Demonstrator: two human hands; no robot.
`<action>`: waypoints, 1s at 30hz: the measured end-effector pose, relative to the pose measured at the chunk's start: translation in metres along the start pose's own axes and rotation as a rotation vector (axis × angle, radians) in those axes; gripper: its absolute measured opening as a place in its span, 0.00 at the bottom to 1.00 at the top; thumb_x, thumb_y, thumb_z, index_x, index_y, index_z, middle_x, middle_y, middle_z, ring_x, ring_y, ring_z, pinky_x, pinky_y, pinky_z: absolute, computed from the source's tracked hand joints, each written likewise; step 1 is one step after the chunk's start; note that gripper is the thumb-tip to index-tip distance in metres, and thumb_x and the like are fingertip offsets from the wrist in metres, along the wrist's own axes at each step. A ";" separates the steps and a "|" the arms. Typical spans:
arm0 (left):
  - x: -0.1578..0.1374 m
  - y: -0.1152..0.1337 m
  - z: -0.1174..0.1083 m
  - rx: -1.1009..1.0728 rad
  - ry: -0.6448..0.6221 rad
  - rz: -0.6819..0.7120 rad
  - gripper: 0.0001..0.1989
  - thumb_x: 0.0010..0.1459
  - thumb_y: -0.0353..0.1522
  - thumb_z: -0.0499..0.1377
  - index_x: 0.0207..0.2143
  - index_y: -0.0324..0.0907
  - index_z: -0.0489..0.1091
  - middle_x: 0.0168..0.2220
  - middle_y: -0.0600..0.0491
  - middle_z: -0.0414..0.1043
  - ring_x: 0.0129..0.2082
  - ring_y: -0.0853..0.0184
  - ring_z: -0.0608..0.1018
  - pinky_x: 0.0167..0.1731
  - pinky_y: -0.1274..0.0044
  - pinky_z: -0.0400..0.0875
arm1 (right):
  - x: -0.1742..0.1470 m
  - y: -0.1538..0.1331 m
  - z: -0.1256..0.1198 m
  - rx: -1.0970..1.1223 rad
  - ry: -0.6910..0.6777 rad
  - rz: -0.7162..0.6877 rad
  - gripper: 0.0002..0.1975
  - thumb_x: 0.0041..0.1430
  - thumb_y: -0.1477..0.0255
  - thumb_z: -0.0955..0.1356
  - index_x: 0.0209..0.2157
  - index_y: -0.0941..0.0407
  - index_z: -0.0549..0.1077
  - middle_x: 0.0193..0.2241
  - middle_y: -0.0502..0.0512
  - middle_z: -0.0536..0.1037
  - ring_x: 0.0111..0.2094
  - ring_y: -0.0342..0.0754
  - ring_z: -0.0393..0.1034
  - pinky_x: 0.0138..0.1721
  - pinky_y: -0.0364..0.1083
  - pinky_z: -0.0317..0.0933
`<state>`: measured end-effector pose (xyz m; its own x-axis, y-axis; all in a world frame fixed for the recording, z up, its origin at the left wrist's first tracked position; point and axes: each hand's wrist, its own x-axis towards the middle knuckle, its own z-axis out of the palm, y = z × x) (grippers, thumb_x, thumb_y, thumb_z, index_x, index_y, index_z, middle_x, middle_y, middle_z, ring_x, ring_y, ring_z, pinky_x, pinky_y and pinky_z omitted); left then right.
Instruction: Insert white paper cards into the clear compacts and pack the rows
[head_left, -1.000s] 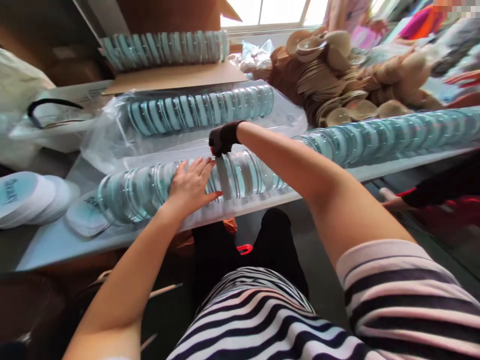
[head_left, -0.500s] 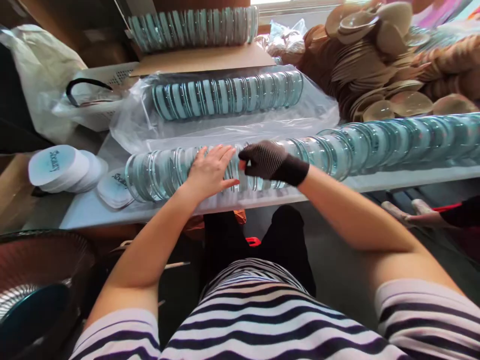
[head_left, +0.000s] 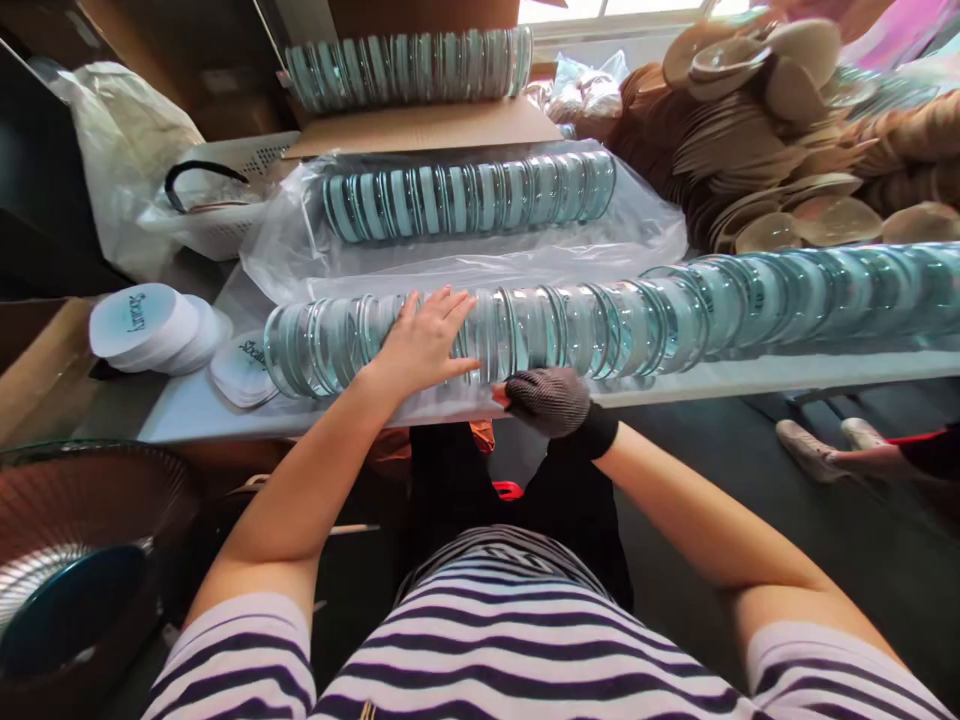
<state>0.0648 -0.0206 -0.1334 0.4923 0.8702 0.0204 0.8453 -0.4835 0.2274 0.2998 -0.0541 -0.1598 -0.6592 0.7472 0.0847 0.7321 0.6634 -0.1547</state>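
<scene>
Where the left hand rests, glassware is hidden.

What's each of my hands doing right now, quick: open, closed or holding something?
Left hand: open, spread on the row of clear glassware.
Right hand: gloved, curled at the row's near side; can't tell whether its grip holds anything.

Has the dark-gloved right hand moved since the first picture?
Yes: the right hand came nearer, from the far to the near edge of the clear round glassware row.
</scene>
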 end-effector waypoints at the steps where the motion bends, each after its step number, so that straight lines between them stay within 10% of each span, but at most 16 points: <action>1: 0.003 0.005 0.000 0.001 0.008 0.002 0.42 0.60 0.48 0.59 0.70 0.42 0.49 0.71 0.42 0.50 0.71 0.50 0.51 0.68 0.53 0.41 | 0.010 0.013 -0.018 -0.003 0.047 0.051 0.16 0.65 0.65 0.63 0.41 0.54 0.81 0.36 0.57 0.83 0.35 0.49 0.76 0.34 0.43 0.60; 5: 0.024 0.028 0.005 0.005 0.049 0.038 0.43 0.60 0.50 0.58 0.70 0.40 0.50 0.72 0.42 0.47 0.72 0.51 0.49 0.68 0.53 0.41 | 0.079 0.070 -0.071 -0.139 -0.063 0.351 0.17 0.62 0.66 0.64 0.48 0.53 0.79 0.42 0.56 0.82 0.42 0.52 0.76 0.41 0.45 0.63; 9: 0.039 0.039 0.011 -0.002 0.029 0.055 0.39 0.61 0.50 0.57 0.68 0.42 0.54 0.70 0.43 0.54 0.69 0.53 0.57 0.67 0.56 0.48 | 0.151 0.099 -0.074 -0.046 -0.558 0.220 0.20 0.54 0.74 0.69 0.49 0.56 0.79 0.41 0.55 0.83 0.39 0.48 0.75 0.40 0.43 0.63; 14: 0.039 0.037 0.012 0.007 0.050 0.054 0.38 0.60 0.51 0.58 0.67 0.43 0.56 0.69 0.44 0.56 0.68 0.53 0.59 0.66 0.57 0.51 | 0.178 0.097 -0.064 0.064 -0.756 0.135 0.25 0.49 0.80 0.68 0.51 0.61 0.78 0.34 0.55 0.83 0.31 0.45 0.73 0.35 0.44 0.63; 24: 0.037 0.036 0.012 -0.026 0.056 0.066 0.38 0.60 0.49 0.58 0.67 0.43 0.55 0.68 0.45 0.57 0.67 0.54 0.60 0.66 0.58 0.50 | 0.097 0.082 -0.079 0.102 -0.216 0.009 0.14 0.50 0.76 0.67 0.37 0.58 0.81 0.30 0.51 0.82 0.32 0.46 0.74 0.35 0.42 0.61; 30: 0.039 0.032 0.011 -0.016 0.025 0.071 0.38 0.60 0.50 0.57 0.68 0.45 0.55 0.69 0.46 0.56 0.67 0.54 0.60 0.65 0.58 0.50 | -0.006 0.034 -0.021 0.037 -0.040 0.028 0.10 0.58 0.72 0.67 0.36 0.57 0.81 0.37 0.59 0.82 0.30 0.46 0.73 0.28 0.42 0.56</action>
<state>0.1131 -0.0032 -0.1364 0.5456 0.8358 0.0610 0.8047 -0.5428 0.2404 0.3318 -0.0354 -0.1449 -0.6452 0.7630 0.0401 0.7443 0.6394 -0.1929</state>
